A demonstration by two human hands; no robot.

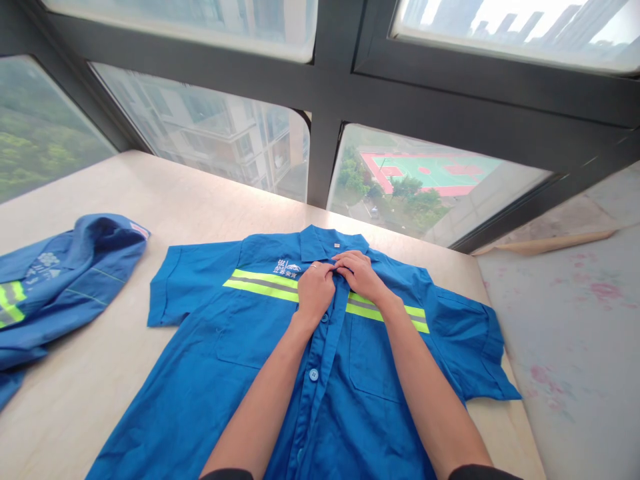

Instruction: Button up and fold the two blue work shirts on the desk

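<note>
A blue short-sleeved work shirt point(200, 373) lies spread face up, its collar point(314, 244) pointing away from me. Yellow-green reflective bands cross its chest, and white lettering point(286, 268) sits above the left-hand band. At the top of the front opening, just below the collar, my left hand point(316, 287) pinches the shirt's placket. My right hand point(361, 272) meets it there, its fingers closed on the same edge. Whatever lies between the fingertips is hidden. Lower down the open placket, a pale button point(313, 375) shows.
To the left, a second blue garment point(65, 287) with a reflective strip lies crumpled on the pale surface point(165, 213). Dark-framed windows point(330, 93) rise behind the shirt. A wall with a floral pattern point(565, 333) borders the right side, close to the shirt's sleeve.
</note>
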